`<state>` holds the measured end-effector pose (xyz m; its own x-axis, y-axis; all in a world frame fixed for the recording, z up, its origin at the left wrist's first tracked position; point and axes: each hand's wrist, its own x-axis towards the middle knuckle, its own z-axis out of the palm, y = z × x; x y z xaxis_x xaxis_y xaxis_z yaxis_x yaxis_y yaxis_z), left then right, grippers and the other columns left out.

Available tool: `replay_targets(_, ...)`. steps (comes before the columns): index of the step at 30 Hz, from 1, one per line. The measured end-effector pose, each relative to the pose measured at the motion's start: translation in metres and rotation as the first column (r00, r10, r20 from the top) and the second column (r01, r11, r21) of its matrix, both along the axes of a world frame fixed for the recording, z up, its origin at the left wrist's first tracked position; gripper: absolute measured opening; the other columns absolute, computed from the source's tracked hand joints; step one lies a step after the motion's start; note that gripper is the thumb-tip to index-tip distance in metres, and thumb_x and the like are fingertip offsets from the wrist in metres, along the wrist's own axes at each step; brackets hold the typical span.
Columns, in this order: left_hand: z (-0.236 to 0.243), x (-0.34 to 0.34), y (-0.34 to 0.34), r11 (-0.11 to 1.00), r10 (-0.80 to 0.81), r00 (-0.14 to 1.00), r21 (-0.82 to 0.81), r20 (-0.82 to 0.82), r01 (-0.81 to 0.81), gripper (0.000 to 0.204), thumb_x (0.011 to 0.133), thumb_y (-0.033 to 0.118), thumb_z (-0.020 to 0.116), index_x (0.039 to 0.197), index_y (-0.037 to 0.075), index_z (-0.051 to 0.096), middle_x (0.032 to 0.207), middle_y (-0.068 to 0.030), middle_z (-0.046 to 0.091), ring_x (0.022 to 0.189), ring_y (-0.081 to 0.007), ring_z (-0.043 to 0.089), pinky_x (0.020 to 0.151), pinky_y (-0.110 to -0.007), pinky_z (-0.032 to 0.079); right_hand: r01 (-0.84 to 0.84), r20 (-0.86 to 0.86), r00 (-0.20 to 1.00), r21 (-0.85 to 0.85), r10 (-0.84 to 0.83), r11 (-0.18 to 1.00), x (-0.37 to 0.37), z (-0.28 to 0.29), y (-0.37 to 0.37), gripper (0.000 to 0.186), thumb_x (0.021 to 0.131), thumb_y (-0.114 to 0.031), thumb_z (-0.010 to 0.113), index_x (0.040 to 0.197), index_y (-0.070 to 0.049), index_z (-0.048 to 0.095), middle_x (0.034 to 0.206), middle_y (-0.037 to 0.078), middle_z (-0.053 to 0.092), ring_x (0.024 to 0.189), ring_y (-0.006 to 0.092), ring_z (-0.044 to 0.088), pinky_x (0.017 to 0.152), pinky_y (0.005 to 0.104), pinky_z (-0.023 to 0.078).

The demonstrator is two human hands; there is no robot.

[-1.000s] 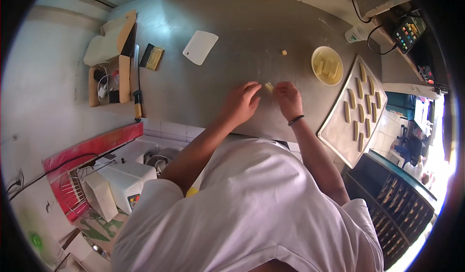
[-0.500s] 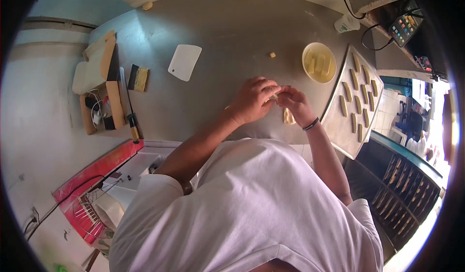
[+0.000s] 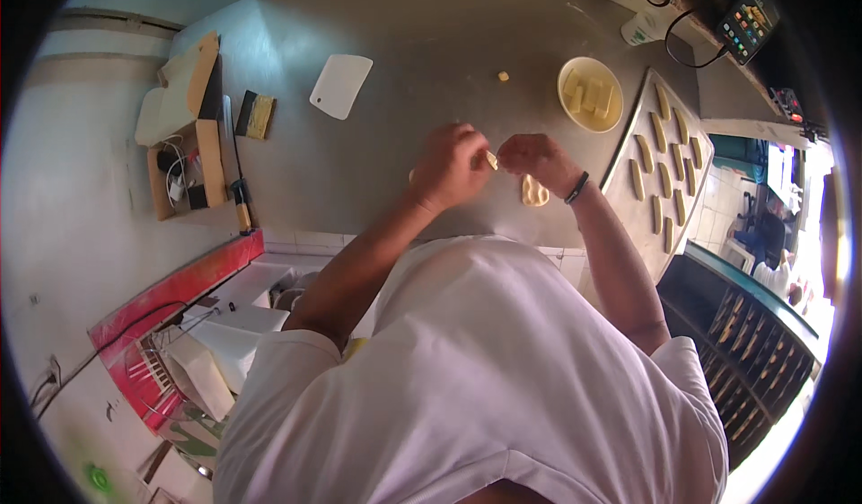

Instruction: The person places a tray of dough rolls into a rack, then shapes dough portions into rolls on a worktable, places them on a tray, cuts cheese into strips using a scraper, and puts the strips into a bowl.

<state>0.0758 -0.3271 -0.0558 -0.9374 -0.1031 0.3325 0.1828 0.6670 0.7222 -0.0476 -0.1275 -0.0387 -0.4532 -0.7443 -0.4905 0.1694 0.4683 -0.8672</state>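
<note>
My left hand (image 3: 453, 167) pinches a small piece of pale dough (image 3: 492, 160) above the metal table (image 3: 431, 64). Just to its right is my right hand (image 3: 539, 161), a small gap between them; its fingers are curled together and hide whatever may be in them. By my right wrist, a flattened piece of dough (image 3: 535, 192) with dents lies on the table. Another bit of dough (image 3: 412, 175) peeks out beside my left wrist. Farther off sits a small dough lump (image 3: 503, 76).
A cream bowl (image 3: 565, 113) holds pale yellow sticks. Right of it, a metal tray (image 3: 620, 167) carries several dough sticks. To the left lie a white scraper (image 3: 341, 87), a dark-and-yellow block (image 3: 256, 115), a knife (image 3: 237, 167) and an open cardboard box (image 3: 211, 158). A phone (image 3: 748, 26) stands far right.
My hands have come apart; the left keeps a piece of dough in its fingers. The flattened dough by my right wrist shows more fully. The whole view has shifted slightly.
</note>
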Motion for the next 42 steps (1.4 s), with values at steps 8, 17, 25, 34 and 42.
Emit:
replay_targets(8,0.004,0.062,-0.051,0.938,0.345,0.924,-0.036,0.162,-0.344,0.008,0.083,0.005,0.074,0.091,0.007,0.073,0.092,-0.0085,0.07,0.088,-0.029,0.068,0.077,-0.041,0.056,-0.08,-0.57,0.795,0.243,0.209,0.967,-0.015,-0.024,0.072,0.014,0.092,-0.018,0.072,0.099,-0.007,0.078,0.091,0.011,0.071,0.082,0.0253,0.069,0.079,0.0364,0.056)
replay_targets(17,-0.025,0.059,-0.035,0.967,0.227,0.802,-0.03,0.552,-0.253,0.014,0.085,0.007,0.072,0.098,0.005,0.075,0.106,-0.0124,0.068,0.096,-0.0313,0.068,0.087,-0.04,0.056,-0.346,-0.718,0.625,0.096,0.306,0.933,-0.017,-0.053,0.061,0.021,0.085,-0.021,0.071,0.103,-0.011,0.076,0.103,0.012,0.07,0.108,0.0336,0.066,0.099,0.0464,0.05)
replay_targets(25,-0.035,0.112,0.016,0.798,0.438,0.877,-0.536,0.2,-0.276,0.021,0.086,0.005,0.068,0.107,0.007,0.07,0.111,-0.0088,0.065,0.105,-0.0335,0.063,0.095,-0.049,0.048,-0.174,-0.895,0.279,0.309,0.347,0.935,0.062,-0.056,0.1,0.025,0.087,-0.014,0.064,0.11,-0.008,0.07,0.119,0.009,0.067,0.113,0.0298,0.062,0.1,0.0436,0.048)
replay_targets(34,-0.01,0.075,0.008,0.824,0.514,0.857,-0.289,0.019,-0.487,0.023,0.089,0.006,0.068,0.112,0.008,0.068,0.096,-0.0091,0.067,0.089,-0.0325,0.065,0.081,-0.048,0.051,-0.007,-0.915,0.323,0.251,0.24,0.968,0.055,-0.024,0.051,0.017,0.091,-0.015,0.062,0.108,-0.014,0.066,0.102,0.007,0.067,0.098,0.0293,0.062,0.086,0.0445,0.045)
replay_targets(42,-0.076,0.025,-0.006,0.797,0.379,0.891,-0.402,-0.248,-0.451,0.027,0.093,0.021,0.072,0.118,0.011,0.067,0.089,-0.0101,0.066,0.081,-0.0306,0.066,0.072,-0.045,0.052,0.203,-0.98,0.195,0.015,-0.025,0.979,0.043,-0.088,0.0,0.021,0.1,-0.026,0.061,0.117,-0.014,0.061,0.109,0.006,0.068,0.105,0.0297,0.061,0.092,0.0453,0.044)
